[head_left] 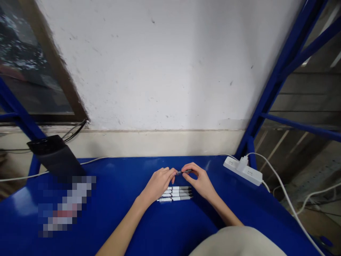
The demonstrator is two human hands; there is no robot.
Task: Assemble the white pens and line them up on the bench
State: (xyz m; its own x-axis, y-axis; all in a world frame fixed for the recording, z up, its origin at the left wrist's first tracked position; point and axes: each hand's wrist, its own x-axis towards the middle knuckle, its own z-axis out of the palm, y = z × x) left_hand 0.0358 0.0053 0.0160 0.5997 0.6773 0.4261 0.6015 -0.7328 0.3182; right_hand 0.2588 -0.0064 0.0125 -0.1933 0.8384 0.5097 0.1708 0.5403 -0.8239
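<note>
And here we are at the blue counter (160, 231), both hands meeting over the middle of it! The pen (179, 172) is up off the surface, level between them, its dark, shiny middle showing in the gap. The left hand (160, 182) has its fingertips closed on one end; the right hand (199, 178) pinches the other between thumb and forefinger. A two-ended hold like that looks made for steadiness, with fine control at the fingertips.

Just below, a neat row of white pens (169, 200), seemingly four, lies side by side, dark tips all pointing right. Lined up that way, they're presumably easy to count and reach, the left hand partly covering the far ends.

Out right, the white power strip (234, 170) sits near the counter's edge, a plug (243, 163) in it, probably parked there to leave the middle free for the hands. Over left stands a dark container (57, 156), tilted in view, beside a pixelated patch (69, 206).

Any lettering? The pens carry dark marks too small to read, the patch hides whatever's printed beneath, and no brand is legible anywhere.
</note>
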